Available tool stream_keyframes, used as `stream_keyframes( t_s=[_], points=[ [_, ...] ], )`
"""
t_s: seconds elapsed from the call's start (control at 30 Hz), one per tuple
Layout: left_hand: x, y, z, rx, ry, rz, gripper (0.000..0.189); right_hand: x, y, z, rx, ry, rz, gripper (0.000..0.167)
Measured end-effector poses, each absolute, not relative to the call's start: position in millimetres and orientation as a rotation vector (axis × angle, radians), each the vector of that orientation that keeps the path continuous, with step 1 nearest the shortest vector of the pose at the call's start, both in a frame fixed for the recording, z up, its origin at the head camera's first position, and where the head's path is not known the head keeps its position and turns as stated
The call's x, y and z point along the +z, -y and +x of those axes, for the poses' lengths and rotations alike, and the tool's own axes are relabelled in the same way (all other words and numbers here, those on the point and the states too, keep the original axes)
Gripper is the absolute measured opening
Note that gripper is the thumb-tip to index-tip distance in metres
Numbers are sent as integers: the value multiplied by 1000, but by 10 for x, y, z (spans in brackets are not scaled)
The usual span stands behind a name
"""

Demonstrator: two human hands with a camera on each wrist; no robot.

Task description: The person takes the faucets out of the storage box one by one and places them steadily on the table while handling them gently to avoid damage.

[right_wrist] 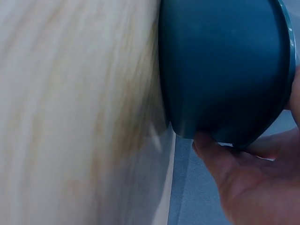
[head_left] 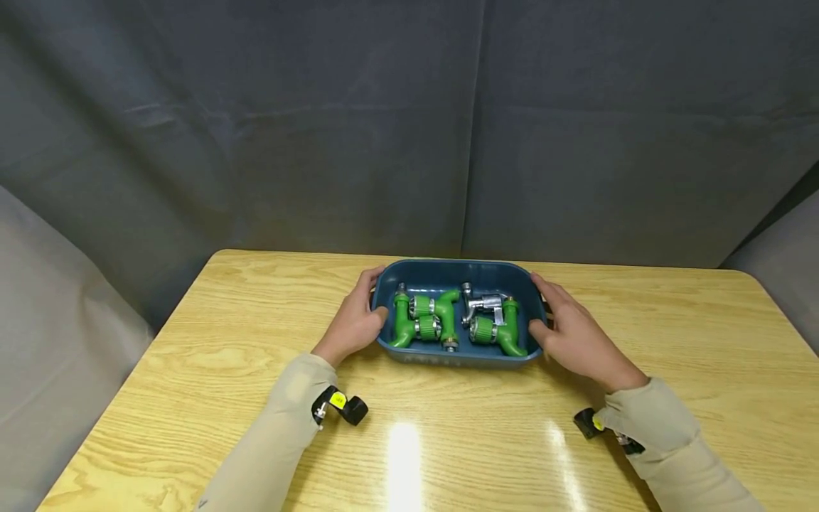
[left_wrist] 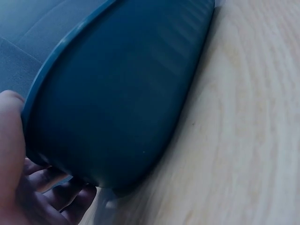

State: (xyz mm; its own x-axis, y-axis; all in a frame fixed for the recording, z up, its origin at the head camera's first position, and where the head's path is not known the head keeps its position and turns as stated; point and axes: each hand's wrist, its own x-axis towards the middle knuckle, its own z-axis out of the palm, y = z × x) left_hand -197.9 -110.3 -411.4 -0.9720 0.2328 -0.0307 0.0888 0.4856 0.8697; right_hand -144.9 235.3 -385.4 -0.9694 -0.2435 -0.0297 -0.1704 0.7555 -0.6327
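Note:
A dark blue oblong plastic basin [head_left: 448,360] stands near the table's far edge. My left hand [head_left: 355,316] grips its left end, thumb over the rim and fingers curled under the outside, as the left wrist view of the basin [left_wrist: 112,93] shows. At the opposite end my right hand [head_left: 572,338] holds the basin [right_wrist: 225,70] the same way, fingertips against its lower wall. Inside lie three green taps: two interlocked on the left, one tap [head_left: 402,320] beside another [head_left: 446,309], and a third [head_left: 510,328] on the right. A chrome tap [head_left: 489,304] lies behind that third one.
The light wood-grain table [head_left: 211,398] reaches toward me and to both sides. A dark grey curtain [head_left: 345,142] hangs right behind its far edge. Small black cameras are strapped over both sleeves at the wrists.

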Motion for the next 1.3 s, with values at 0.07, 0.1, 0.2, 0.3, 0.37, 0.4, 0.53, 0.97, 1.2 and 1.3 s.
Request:
stream_keyframes(
  t_s=[0.07, 0.1, 0.2, 0.3, 0.37, 0.4, 0.53, 0.97, 1.2, 1.3],
  points=[
    [-4122, 1104, -1971, 1505, -2577, 290, 71, -3856, -2356, -1446, -1004, -2831, -335, 80],
    [-4126, 1105, -1966, 1507, -2575, 289, 71, -3858, -2358, -1443, -1002, -2828, -332, 80],
    [-4137, 1107, -1950, 1517, -2574, 291, 72, -3862, -2359, -1434, -999, -2809, -320, 81],
    [-4145, 1110, -1931, 1525, -2578, 293, 72, -3864, -2352, -1425, -985, -2811, -316, 82],
    [-4150, 1111, -1914, 1525, -2582, 296, 72, -3860, -2346, -1417, -962, -2823, -324, 83],
    [-4152, 1113, -1906, 1526, -2585, 301, 72, -3856, -2343, -1412, -951, -2830, -330, 83],
    [-4156, 1114, -1863, 1524, -2588, 311, 73, -3832, -2335, -1379, -901, -2854, -348, 83],
    [-4160, 1110, -1718, 1543, -2563, 337, 75, -3818, -2357, -1258, -867, -2872, -371, 83],
    [-4146, 1132, -1615, 1565, -2550, 348, 75, -3810, -2350, -1184, -846, -2894, -389, 82],
    [-4146, 1136, -1574, 1576, -2545, 347, 75, -3814, -2353, -1169, -848, -2898, -402, 83]
  ],
)
